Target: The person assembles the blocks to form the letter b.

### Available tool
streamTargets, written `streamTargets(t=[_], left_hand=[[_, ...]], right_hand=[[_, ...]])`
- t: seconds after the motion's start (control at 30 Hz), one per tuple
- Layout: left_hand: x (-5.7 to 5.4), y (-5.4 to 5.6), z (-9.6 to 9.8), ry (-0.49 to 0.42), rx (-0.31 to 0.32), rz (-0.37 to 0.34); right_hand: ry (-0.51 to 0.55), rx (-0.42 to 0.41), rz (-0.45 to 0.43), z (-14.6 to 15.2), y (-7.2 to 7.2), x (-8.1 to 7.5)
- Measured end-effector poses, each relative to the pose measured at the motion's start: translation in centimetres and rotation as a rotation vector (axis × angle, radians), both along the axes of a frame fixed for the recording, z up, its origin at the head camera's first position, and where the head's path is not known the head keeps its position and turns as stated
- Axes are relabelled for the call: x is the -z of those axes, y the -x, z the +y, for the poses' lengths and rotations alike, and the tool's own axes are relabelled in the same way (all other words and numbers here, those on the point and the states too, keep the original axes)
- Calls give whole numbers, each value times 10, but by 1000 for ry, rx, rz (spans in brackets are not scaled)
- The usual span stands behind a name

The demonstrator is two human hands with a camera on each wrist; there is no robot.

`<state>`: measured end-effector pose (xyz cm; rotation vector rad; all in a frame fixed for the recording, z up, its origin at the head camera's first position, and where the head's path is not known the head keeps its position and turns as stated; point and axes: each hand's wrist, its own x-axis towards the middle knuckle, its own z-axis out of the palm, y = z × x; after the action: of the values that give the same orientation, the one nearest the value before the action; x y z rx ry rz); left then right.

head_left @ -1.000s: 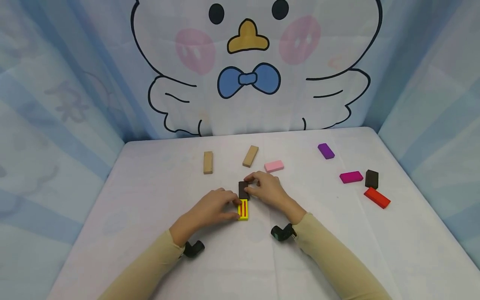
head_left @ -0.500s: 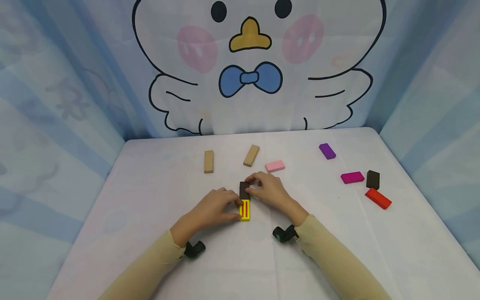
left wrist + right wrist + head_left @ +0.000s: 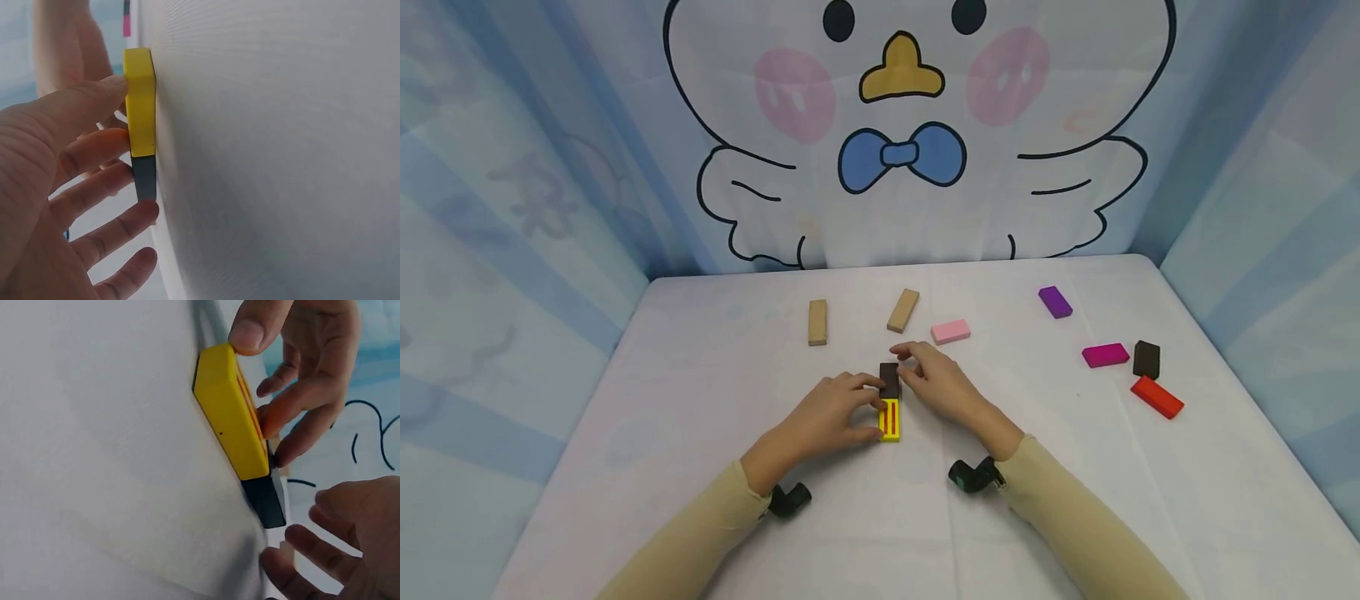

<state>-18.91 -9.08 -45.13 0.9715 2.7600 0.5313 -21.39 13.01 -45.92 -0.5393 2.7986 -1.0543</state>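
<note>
A yellow block (image 3: pixel 891 423) with red stripes on its top lies end to end with a dark block (image 3: pixel 890 382) in the middle of the table. My left hand (image 3: pixel 831 412) pinches the yellow block between thumb and index finger. In the left wrist view its other fingers spread along the dark block (image 3: pixel 145 178). My right hand (image 3: pixel 943 387) hovers just right of the dark block, its fingers loosely bent and holding nothing. The right wrist view shows a gap between this hand (image 3: pixel 359 540) and the dark block's end.
Two tan blocks (image 3: pixel 817 322) (image 3: pixel 903 311) and a pink block (image 3: pixel 951 332) lie beyond my hands. Toward the right are a purple block (image 3: pixel 1056 302), a magenta block (image 3: pixel 1105 355), another dark block (image 3: pixel 1146 359) and a red block (image 3: pixel 1157 397). A printed curtain (image 3: pixel 902 217) stands behind the table.
My right hand has let go of the dark block and drawn slightly off it. A left finger has come onto the dark block's left side. Both blocks stay in line.
</note>
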Motion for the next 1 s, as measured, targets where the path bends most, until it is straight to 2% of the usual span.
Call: streamTargets(t=[0.17,0.27,0.47,0.63,0.73,0.9,1.0], left_hand=[[-2,1,-4,8,19,-1],[-5,4,-11,-22,15,-12],[-19,17,-31,-32,-60,10],[-33,41,-51,39,-117,18],[-36,58,-65,96,-126,35],[-34,85,-82,197,-125,61],[-30,99,-88,220,-135,67]], right_hand=[[-117,-93,-22,-2,-14,-8],[-188,-111,-37,-6,-21,-12],[-242,-99,-70,-15,-31,-17],[-269,-97,-78,-18,-35,-20],[-282,-99,-57,-19,-36,-18],[-304,-88,-27,-18,-38,-15],[-314,-78,-15,-18,-39,-14]])
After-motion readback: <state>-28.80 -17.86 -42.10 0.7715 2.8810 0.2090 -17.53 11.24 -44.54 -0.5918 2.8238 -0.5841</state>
